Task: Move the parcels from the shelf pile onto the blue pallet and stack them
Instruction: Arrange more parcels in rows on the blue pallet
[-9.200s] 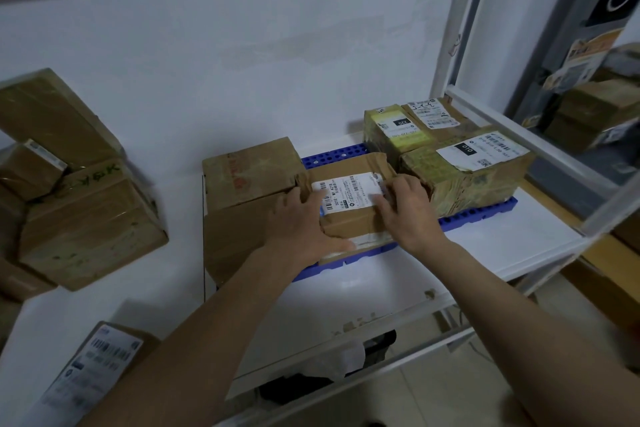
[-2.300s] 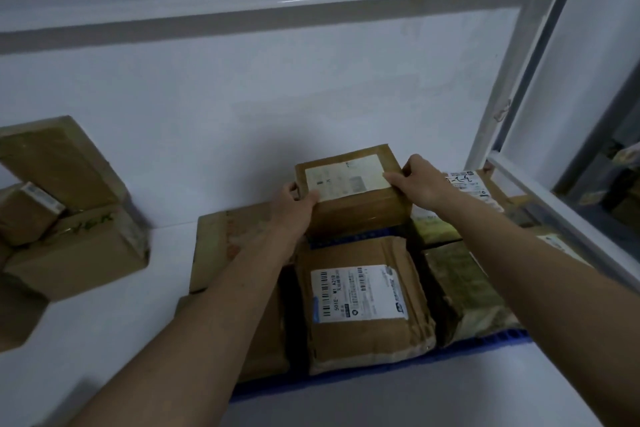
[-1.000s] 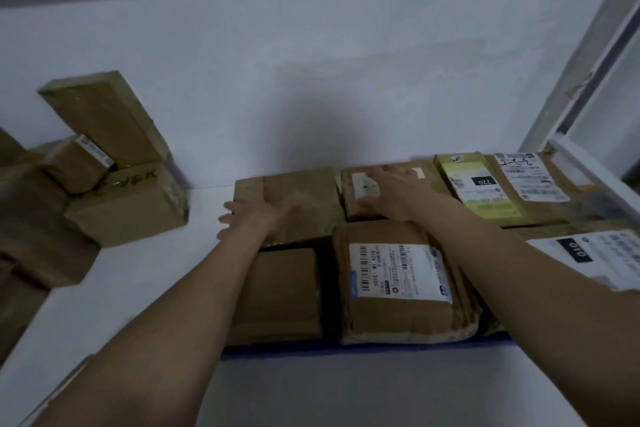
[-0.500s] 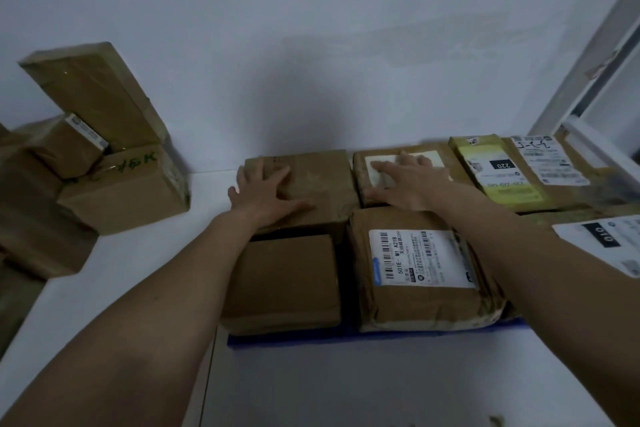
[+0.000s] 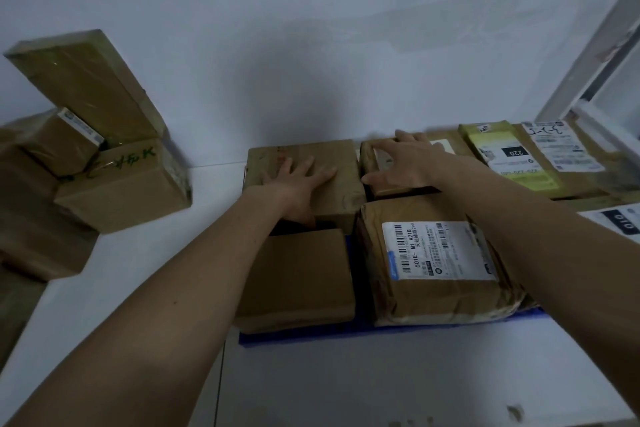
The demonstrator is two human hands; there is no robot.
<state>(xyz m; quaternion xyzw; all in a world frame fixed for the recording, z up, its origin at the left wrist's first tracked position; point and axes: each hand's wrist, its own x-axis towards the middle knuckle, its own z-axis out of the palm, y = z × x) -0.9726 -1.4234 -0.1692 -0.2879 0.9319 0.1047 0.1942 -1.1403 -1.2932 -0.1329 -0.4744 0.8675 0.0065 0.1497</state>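
The left hand (image 5: 299, 180) is laid flat, fingers straight, on the back-left box (image 5: 304, 163) on the blue pallet (image 5: 298, 336). The right hand (image 5: 403, 163) is spread over the small parcel (image 5: 384, 185) just beside it, fingers extended, nothing grasped. A labelled parcel (image 5: 436, 260) is set in front. The shelf pile (image 5: 86, 156) is left well apart at the left.

- Bare white shelf (image 5: 415, 374) lies open in front of the blue pallet (image 5: 298, 336).
- An open strip separates the parcel pile (image 5: 114, 184) on the left from the pallet.
- Parcels fill the pallet, wall (image 5: 311, 28) close behind, frame post (image 5: 588, 55) at right.
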